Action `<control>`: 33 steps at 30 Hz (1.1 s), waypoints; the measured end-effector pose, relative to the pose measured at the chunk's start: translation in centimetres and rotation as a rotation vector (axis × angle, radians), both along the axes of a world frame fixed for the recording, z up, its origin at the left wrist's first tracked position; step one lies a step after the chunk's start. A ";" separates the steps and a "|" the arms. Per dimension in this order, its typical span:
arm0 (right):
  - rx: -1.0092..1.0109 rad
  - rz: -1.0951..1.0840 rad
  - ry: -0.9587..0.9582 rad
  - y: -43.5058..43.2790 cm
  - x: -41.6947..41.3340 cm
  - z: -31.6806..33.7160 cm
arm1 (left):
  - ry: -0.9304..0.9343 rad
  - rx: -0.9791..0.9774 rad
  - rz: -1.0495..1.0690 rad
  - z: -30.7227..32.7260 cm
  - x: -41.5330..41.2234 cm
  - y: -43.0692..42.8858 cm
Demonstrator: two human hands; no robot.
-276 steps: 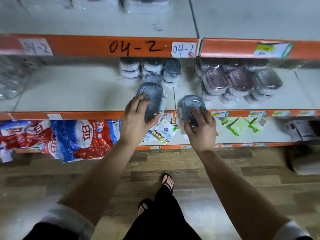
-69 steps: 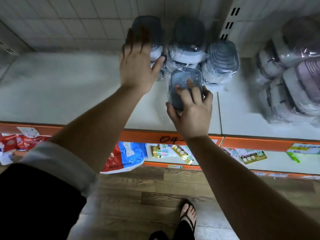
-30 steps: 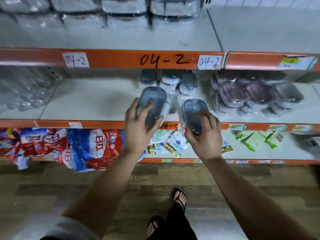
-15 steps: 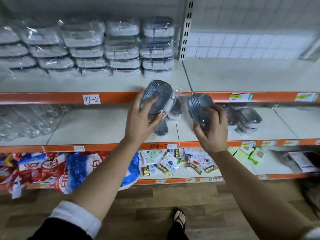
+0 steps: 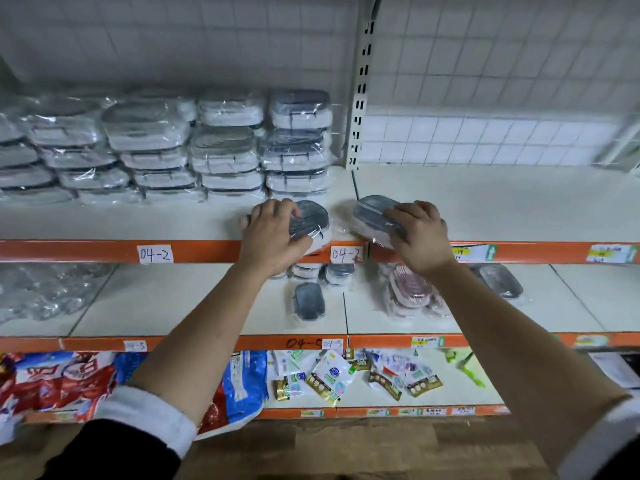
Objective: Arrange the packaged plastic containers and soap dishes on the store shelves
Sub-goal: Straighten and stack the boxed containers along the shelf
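White orange-lipped shelf (image 5: pixel 138 223), frame centre: two film-wrapped grey plastic soap dishes at front edge, left dish (image 5: pixel 311 218) clasped by left hand (image 5: pixel 273 233), right dish (image 5: pixel 372 209) by right hand (image 5: pixel 420 237). Likely light, rigid, slippery; grasp sides.

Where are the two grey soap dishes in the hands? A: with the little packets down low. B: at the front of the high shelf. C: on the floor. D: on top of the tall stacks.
B: the left hand grips the left soap dish and the right hand grips the right soap dish, both at the front edge of the upper shelf.
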State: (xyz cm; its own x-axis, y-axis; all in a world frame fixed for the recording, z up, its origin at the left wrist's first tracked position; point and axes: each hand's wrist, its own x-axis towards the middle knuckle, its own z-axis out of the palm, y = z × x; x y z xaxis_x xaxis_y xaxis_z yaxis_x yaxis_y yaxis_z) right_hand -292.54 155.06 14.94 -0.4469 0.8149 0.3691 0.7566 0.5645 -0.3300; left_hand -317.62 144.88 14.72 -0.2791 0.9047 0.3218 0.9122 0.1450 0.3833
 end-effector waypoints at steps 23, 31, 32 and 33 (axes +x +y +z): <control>-0.002 -0.045 0.100 7.5 -2.9 -1.6 | 0.095 0.371 -0.108 7.1 -2.1 5.7; -0.041 -0.053 0.103 7.9 -2.7 -1.7 | 0.056 0.173 -0.123 10.2 -6.7 11.6; -0.039 -0.057 0.109 7.9 -2.8 -1.8 | 0.081 0.155 -0.140 10.4 -7.0 12.0; -0.036 -0.062 0.113 8.0 -2.8 -1.9 | 0.101 0.142 -0.145 10.6 -7.2 12.4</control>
